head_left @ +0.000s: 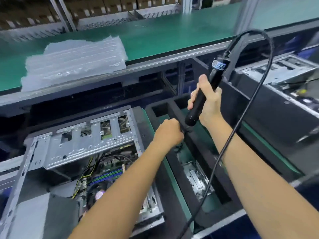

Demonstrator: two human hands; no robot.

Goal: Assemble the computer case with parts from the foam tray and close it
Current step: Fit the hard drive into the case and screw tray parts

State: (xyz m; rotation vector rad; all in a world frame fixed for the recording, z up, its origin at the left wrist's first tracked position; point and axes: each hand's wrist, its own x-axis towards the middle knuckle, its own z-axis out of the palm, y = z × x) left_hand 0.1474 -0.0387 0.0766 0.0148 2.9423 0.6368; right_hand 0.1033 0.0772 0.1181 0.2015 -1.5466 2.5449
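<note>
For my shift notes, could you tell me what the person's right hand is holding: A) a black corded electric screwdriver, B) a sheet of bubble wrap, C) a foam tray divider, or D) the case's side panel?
A: the right hand is wrapped round the black electric screwdriver, whose cord loops overhead.

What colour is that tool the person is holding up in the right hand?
Black, with a blue and silver band near its top: the electric screwdriver, gripped by the right hand, head view.

The open computer case (82, 152) lies left of the foam tray (203, 163).
</note>
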